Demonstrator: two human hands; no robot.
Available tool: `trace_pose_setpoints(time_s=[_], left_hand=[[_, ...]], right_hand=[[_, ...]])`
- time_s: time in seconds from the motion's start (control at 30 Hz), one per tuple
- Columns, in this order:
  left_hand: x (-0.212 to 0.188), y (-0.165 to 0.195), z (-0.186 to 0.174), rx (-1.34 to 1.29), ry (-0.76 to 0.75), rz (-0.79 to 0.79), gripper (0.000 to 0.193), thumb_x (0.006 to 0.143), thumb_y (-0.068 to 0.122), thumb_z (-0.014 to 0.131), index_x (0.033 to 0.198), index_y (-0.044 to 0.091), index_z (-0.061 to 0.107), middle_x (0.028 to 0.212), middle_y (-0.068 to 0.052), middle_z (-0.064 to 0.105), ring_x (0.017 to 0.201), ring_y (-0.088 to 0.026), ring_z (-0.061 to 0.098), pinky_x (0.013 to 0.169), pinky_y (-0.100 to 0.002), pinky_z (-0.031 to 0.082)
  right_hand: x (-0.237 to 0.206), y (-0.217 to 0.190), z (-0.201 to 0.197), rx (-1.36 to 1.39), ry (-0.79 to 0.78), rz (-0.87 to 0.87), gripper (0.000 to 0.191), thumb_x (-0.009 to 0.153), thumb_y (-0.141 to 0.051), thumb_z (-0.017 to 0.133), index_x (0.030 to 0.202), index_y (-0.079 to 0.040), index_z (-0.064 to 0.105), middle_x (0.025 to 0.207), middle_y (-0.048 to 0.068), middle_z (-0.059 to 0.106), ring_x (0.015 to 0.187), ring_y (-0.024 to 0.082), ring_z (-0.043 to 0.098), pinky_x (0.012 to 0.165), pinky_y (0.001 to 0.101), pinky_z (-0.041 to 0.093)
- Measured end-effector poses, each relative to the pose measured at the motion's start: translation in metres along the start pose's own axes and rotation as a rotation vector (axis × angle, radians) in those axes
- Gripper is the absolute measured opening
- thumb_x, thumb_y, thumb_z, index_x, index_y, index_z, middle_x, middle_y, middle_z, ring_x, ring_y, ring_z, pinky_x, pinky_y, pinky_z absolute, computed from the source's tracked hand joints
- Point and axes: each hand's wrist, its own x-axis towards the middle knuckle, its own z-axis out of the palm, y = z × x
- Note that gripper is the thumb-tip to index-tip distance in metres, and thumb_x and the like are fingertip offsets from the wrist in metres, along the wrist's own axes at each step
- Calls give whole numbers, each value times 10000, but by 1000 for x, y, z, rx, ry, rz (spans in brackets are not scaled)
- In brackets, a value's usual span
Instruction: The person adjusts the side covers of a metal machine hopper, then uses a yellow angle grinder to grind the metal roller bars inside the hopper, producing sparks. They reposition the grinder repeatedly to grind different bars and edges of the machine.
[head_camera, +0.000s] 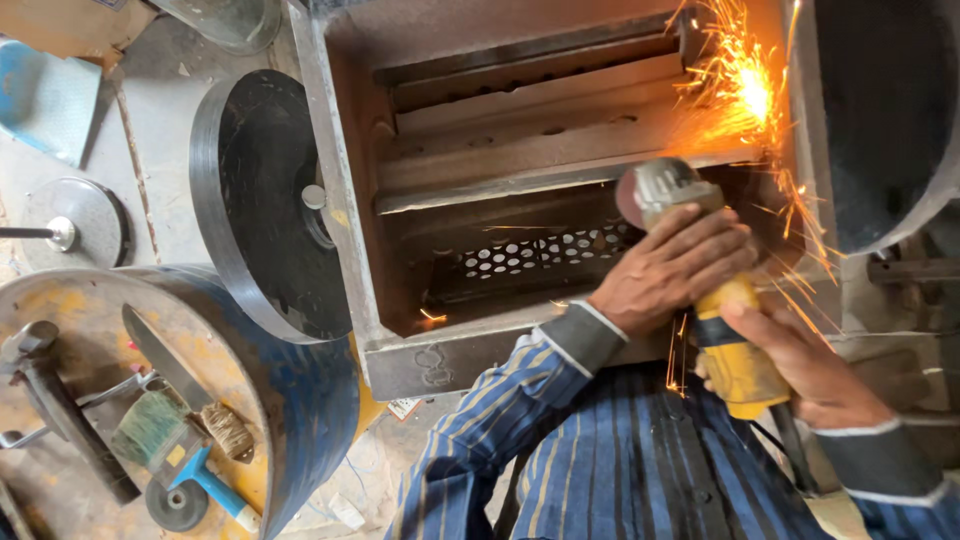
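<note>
A yellow angle grinder (722, 335) with a grey head is held inside an open metal box (340, 190). My left hand (668, 268) wraps over the grinder's front, just behind the head. My right hand (800, 362) grips its yellow rear body near the cable. Bright orange sparks (745, 90) spray up and to the right from the box's upper right inner corner, where the disc meets the metal. Inside the box lie flat metal bars and a perforated plate (530, 258). My striped blue sleeves fill the lower middle.
A large dark flywheel (255, 200) is mounted on the box's left side. At the lower left a blue drum (300, 400) carries a hammer (55, 405), a blade (160, 355), a brush (225, 430) and a spare grinding disc (177, 503). A dark round housing (890, 120) stands at the right.
</note>
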Motion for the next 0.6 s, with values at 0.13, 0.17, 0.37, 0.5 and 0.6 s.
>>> trace_pose_setpoints(time_s=[0.13,0.17,0.37,0.5,0.6], left_hand=[[3,6,1,-41,0,-16,514,989,180,552,1497,110,512,1568,-83,515,1542,-240,420,1345,-481,268],[-1,5,-2,-43,20,-33,514,991,175,553,1499,108,513,1563,-85,516,1539,-243,418,1340,-488,268],[-43,-12,-41,23,67,-172,486,985,153,553,1468,97,543,1537,-93,536,1524,-265,428,1315,-499,286],[-63,-21,-62,88,76,-240,509,957,133,555,1464,95,553,1529,-75,547,1515,-263,436,1300,-502,286],[-66,-21,-64,74,110,-246,492,981,127,561,1472,104,551,1545,-67,536,1528,-251,430,1304,-496,288]], right_hand=[[-4,2,-5,66,65,67,465,908,-314,642,1327,-123,578,1020,-3,665,829,115,695,651,333,593],[-1,2,-3,46,48,66,481,882,-322,651,1314,-123,576,1018,-1,669,827,120,704,653,335,602],[32,-5,34,-156,-173,168,567,837,-480,696,1142,-9,617,830,163,702,648,227,712,545,350,587],[38,-11,66,-153,-313,20,548,899,-486,725,1290,-126,589,878,58,701,678,197,725,546,347,608],[34,-15,79,-194,-273,82,572,836,-488,698,1104,11,618,732,116,666,576,193,673,490,320,544]])
